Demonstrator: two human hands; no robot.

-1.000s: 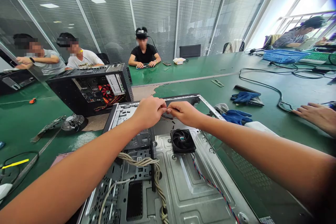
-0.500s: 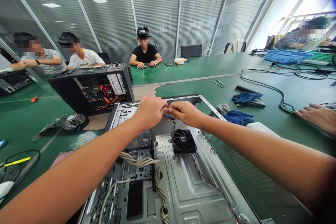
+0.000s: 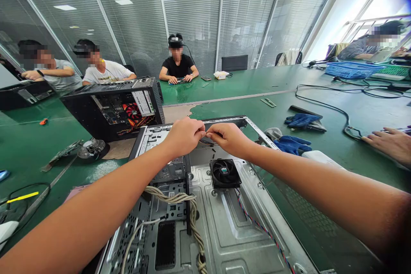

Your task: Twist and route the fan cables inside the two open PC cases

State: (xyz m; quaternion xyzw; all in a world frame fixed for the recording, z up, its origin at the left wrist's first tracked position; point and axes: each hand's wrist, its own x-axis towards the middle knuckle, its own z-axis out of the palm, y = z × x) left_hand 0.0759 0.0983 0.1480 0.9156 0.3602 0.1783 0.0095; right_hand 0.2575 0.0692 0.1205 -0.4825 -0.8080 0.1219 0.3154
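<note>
An opened computer case (image 3: pixel 221 239) lies flat in front of me, its bare metal floor showing. Over its far end, my left hand (image 3: pixel 186 136) and my right hand (image 3: pixel 225 138) meet with their fingers pinched together. Whatever sits between the fingertips is too small to make out. Just below the hands, a black cooling fan (image 3: pixel 225 174) rests on the case floor, with a twisted red, blue and black cable (image 3: pixel 257 221) running from it toward me. Two small dark pieces (image 3: pixel 213 153) lie beyond the fan. A bundle of twisted beige cables (image 3: pixel 193 214) runs down the middle of the case.
Behind on the left stands another computer tower (image 3: pixel 115 109) with a red fan inside. Blue gloves (image 3: pixel 292 143) lie to the right, near a black cable (image 3: pixel 337 109) and a blue basket (image 3: pixel 353 69). Several people sit around the green table (image 3: pixel 250 83); one person's hand (image 3: pixel 390 143) rests at the right edge.
My hands stay almost in place, fingertips still together. At the far left, a co-worker's arm and the dark case before that person have shifted.
</note>
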